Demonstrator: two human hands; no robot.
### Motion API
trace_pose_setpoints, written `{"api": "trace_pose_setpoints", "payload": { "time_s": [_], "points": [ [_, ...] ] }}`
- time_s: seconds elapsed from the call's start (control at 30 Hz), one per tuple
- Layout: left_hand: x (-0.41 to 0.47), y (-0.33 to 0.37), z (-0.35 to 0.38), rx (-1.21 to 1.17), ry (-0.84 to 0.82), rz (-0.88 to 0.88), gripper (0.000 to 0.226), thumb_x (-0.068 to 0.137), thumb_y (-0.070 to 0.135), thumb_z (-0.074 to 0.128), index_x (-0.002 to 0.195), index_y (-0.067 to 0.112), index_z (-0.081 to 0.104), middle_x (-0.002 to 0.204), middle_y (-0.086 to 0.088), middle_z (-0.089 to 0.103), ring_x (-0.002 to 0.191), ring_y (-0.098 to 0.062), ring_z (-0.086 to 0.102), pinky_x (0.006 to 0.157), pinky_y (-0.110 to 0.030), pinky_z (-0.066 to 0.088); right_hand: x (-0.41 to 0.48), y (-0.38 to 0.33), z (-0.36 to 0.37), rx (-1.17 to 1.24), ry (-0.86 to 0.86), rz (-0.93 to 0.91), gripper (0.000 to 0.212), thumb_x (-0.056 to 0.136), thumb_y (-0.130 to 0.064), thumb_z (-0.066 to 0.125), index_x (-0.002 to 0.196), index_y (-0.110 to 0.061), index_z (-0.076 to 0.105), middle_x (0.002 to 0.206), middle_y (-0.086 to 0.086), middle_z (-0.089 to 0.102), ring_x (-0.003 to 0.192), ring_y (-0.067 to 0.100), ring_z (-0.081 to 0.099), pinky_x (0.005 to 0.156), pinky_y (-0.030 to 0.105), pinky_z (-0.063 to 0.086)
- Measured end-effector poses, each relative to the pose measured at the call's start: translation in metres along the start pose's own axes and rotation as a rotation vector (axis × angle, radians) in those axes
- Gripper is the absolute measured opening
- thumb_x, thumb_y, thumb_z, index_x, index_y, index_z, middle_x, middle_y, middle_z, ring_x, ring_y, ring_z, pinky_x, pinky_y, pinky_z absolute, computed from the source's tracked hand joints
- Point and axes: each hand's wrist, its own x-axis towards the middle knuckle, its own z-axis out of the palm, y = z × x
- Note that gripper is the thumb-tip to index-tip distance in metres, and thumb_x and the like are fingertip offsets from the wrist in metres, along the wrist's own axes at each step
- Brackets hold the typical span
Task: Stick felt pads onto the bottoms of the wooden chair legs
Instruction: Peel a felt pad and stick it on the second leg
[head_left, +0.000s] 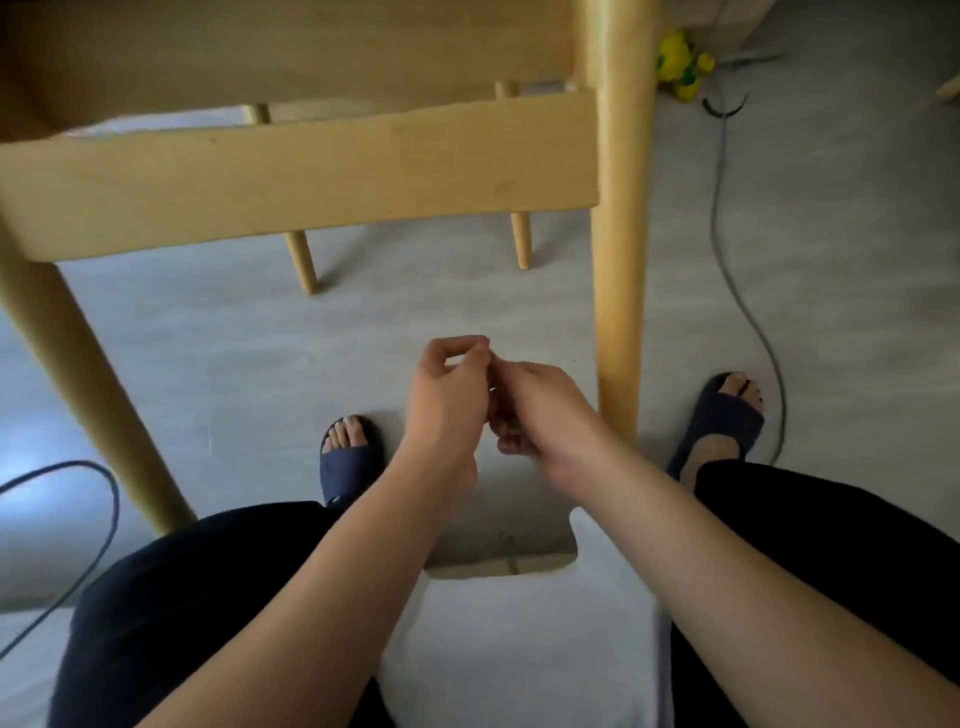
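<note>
Floor (415, 291) — chair leg (618, 260) beside, maybe touching, right hand (545, 410).

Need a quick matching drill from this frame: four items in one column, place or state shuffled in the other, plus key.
Column 1
1. yellow toy
2. grey cable
3. wooden chair leg
4. left hand

Column 2
A. fingers curled, tips meeting the right hand
B. stands on the floor just right of both hands
C. lies at the far top right
D. trails past the right slipper

Pairs: 1-C, 2-D, 3-B, 4-A
</note>
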Motion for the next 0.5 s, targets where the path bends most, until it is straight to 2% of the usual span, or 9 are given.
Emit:
{"api": "trace_pose_setpoints", "payload": {
  "time_s": [0.07, 0.13, 0.23, 0.33, 0.43, 0.5],
  "points": [
    [0.007, 0.007, -0.004, 0.025, 0.072, -0.057, 0.011, 0.099, 0.019, 0.058, 0.104, 0.016, 0.067, 0.076, -0.001, 0.067, 0.060, -0.010, 0.063, 0.055, -0.025, 0.055, 0.001, 0.005, 0.003, -0.075, -0.016, 0.020, 0.037, 0.104, -0.044, 0.051, 0.093, -0.012, 0.066, 0.058, -0.004, 0.057, 0.045, 0.011, 0.049, 0.041, 0.024, 0.037],
    [0.009, 0.014, -0.001, 0.039, 0.011, -0.145, 0.011, 0.095, 0.017, 0.061, 0.097, 0.012, 0.070, 0.065, 0.003, 0.064, 0.061, -0.012, 0.061, 0.055, -0.026, 0.051, -0.005, 0.013, -0.001, -0.152, 0.019, 0.017, 0.036, 0.104, -0.048, 0.049, 0.095, -0.017, 0.065, 0.058, -0.007, 0.059, 0.045, 0.010, 0.051, 0.040, 0.024, 0.037],
    [0.008, 0.015, 0.010, 0.291, -0.114, -0.168, 0.014, 0.090, 0.021, 0.059, 0.085, 0.014, 0.070, 0.065, 0.003, 0.063, 0.066, -0.016, 0.060, 0.060, -0.031, 0.049, -0.019, 0.017, -0.014, -0.137, 0.029, 0.061, 0.031, 0.106, -0.042, 0.045, 0.092, -0.019, 0.061, 0.057, -0.005, 0.058, 0.044, 0.012, 0.048, 0.039, 0.026, 0.034],
    [0.011, 0.018, 0.016, 0.385, -0.200, -0.219, 0.017, 0.090, 0.024, 0.058, 0.087, 0.015, 0.071, 0.064, 0.003, 0.066, 0.061, -0.014, 0.061, 0.057, -0.029, 0.047, -0.024, 0.007, -0.036, -0.202, -0.080, 0.167, 0.031, 0.106, -0.043, 0.046, 0.097, -0.018, 0.062, 0.062, -0.005, 0.060, 0.044, 0.011, 0.046, 0.038, 0.022, 0.032],
    [0.005, 0.011, 0.021, 0.429, -0.333, -0.252, 0.017, 0.085, 0.026, 0.060, 0.092, 0.014, 0.070, 0.057, 0.007, 0.064, 0.047, -0.007, 0.057, 0.047, -0.025, 0.046, -0.037, 0.002, -0.069, -0.221, -0.253, 0.261, 0.026, 0.103, -0.043, 0.054, 0.088, -0.026, 0.065, 0.068, 0.001, 0.060, 0.042, 0.012, 0.042, 0.039, 0.018, 0.028],
    [-0.009, 0.003, 0.033, 0.459, -0.454, -0.272, 0.019, 0.085, 0.025, 0.059, 0.095, 0.013, 0.070, 0.057, 0.006, 0.062, 0.047, -0.007, 0.056, 0.048, -0.025, 0.050, -0.050, 0.003, -0.092, -0.251, -0.306, 0.282, 0.024, 0.103, -0.040, 0.056, 0.084, -0.028, 0.067, 0.066, 0.001, 0.058, 0.042, 0.011, 0.040, 0.038, 0.018, 0.025]
  ]
}}
